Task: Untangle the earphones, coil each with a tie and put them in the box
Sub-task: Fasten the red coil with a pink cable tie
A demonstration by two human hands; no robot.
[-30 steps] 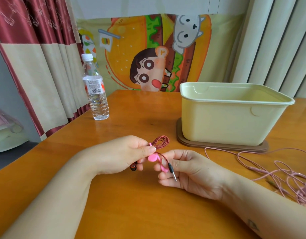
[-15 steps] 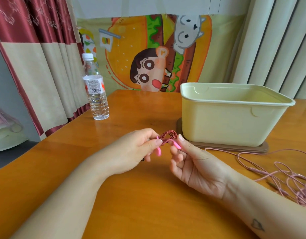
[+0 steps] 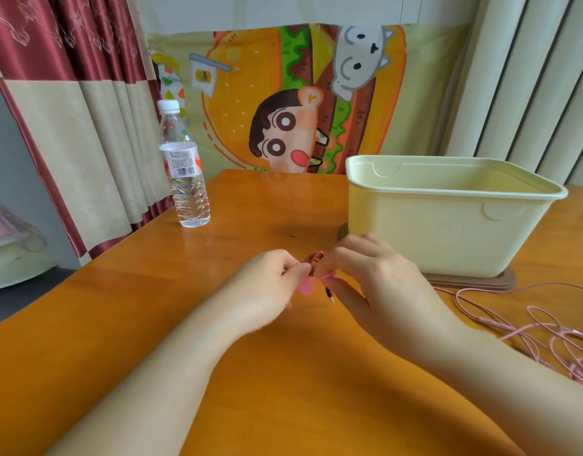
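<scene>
A coiled dark red earphone cable (image 3: 313,258) sits between my two hands above the table's middle. My left hand (image 3: 270,284) pinches the coil from the left. A bright pink tie (image 3: 305,287) wraps it, with one end hanging below my left fingers. My right hand (image 3: 375,278) is palm down, its fingers curled on the tie and coil from the right; it looks blurred. The black jack plug (image 3: 330,295) dangles under the coil. The pale yellow box (image 3: 448,222) stands open behind my right hand. A loose pale pink earphone cable (image 3: 546,330) lies tangled at the right.
A water bottle (image 3: 184,179) stands at the table's left back edge by the red and beige curtain. The box rests on a brown lid (image 3: 474,280). The orange wooden table (image 3: 283,373) ends at the left, with floor below.
My right hand has turned from palm up to palm down over the coil. Both hands and the coil have shifted slightly toward the box.
</scene>
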